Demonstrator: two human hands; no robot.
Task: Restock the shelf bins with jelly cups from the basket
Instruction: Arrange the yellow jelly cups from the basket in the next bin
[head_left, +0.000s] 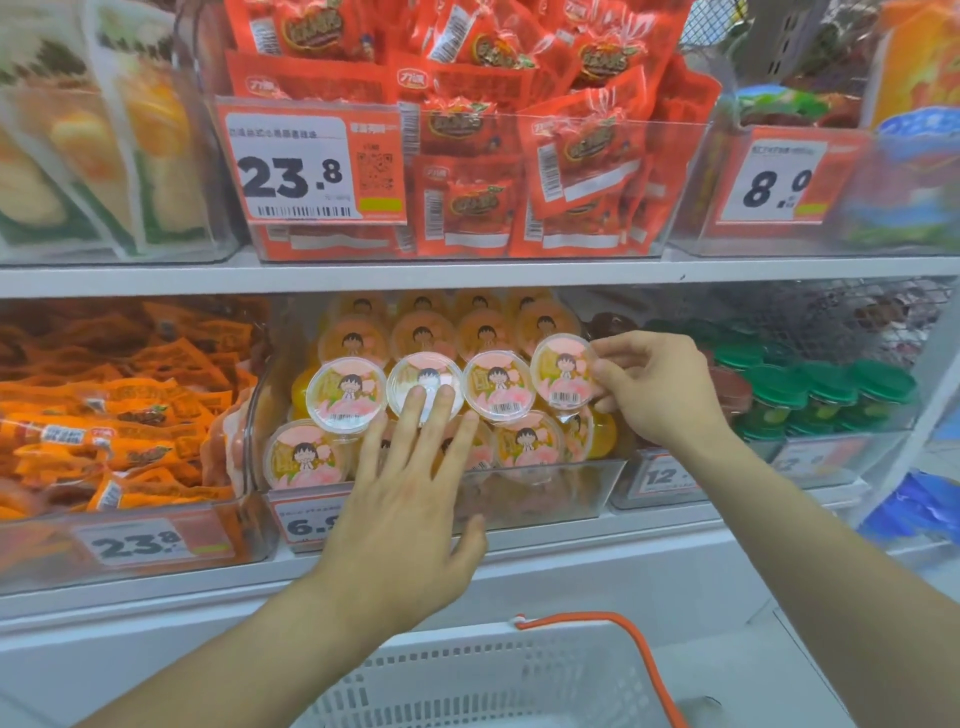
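Jelly cup (564, 376) pinched by right hand (657, 387); left hand (410, 499) spread, fingertips on neighbouring cup (425, 382).

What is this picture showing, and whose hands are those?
They belong to a person filling a shop shelf. A camera on their head looks down, so you see what they see. The right hand pinches a jelly cup at the end of a row in a clear bin. The left hand lies flat, fingers straight, touching another cup in that row. Red snack packs fill the shelf above, orange packs sit to the left, and green-lidded cups to the right. The white basket below is where the cups come from.
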